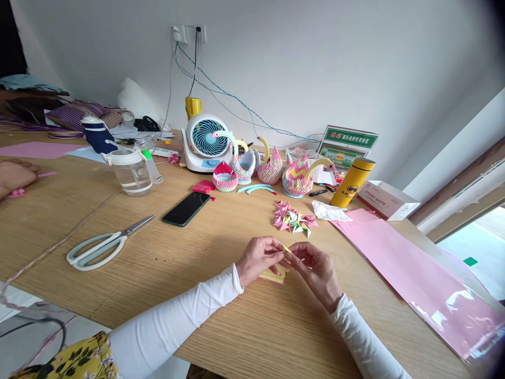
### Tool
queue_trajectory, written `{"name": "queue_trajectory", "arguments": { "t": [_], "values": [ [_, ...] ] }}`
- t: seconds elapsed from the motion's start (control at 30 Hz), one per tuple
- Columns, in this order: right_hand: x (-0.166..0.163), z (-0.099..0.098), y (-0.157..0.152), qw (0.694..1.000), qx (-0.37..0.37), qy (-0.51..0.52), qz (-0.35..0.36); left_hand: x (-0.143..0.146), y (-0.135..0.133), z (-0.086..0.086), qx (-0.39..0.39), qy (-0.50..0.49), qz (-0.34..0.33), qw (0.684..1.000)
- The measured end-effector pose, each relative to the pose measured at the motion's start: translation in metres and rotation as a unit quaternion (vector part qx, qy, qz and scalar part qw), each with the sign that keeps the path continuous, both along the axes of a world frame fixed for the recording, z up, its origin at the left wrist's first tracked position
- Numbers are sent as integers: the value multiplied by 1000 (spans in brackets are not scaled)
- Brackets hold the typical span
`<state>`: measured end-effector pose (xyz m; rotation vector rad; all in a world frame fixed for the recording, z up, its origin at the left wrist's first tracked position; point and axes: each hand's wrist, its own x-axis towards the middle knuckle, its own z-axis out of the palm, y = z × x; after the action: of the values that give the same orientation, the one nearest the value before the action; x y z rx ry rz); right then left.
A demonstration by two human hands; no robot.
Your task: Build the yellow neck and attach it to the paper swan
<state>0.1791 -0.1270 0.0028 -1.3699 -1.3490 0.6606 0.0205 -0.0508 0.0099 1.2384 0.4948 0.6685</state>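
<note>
Between my two hands is a small folded piece of yellow paper (287, 249), pinched at its edges. My left hand (262, 258) grips it from the left with thumb and fingers together. From the right, my right hand (315, 268) pinches the same piece; the fingers partly cover it. Under my hands lies a stack of yellow paper slips (272, 276), partly hidden by the left hand. Just beyond sits a pile of folded pink, yellow and green paper pieces (294, 218).
White-handled scissors (98, 250) and a phone (186, 209) lie to the left. Behind stand several paper swans (298, 179), a fan (208, 142) and a yellow bottle (352, 182). Pink paper sheets (414, 268) cover the right side. Another person's hand (16, 176) rests at far left.
</note>
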Motion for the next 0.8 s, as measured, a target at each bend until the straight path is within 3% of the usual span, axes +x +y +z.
{"name": "queue_trajectory", "arguments": {
  "t": [0.2,0.57,0.8],
  "values": [
    [-1,1,-2,998,4,-51,-45,0,-2,4,19,8,0,1000],
    [-2,8,0,985,-77,152,14,0,0,3,10,6,15,1000],
    [-4,14,-1,975,-113,188,24,1,0,4,25,6,9,1000]
  ]
}}
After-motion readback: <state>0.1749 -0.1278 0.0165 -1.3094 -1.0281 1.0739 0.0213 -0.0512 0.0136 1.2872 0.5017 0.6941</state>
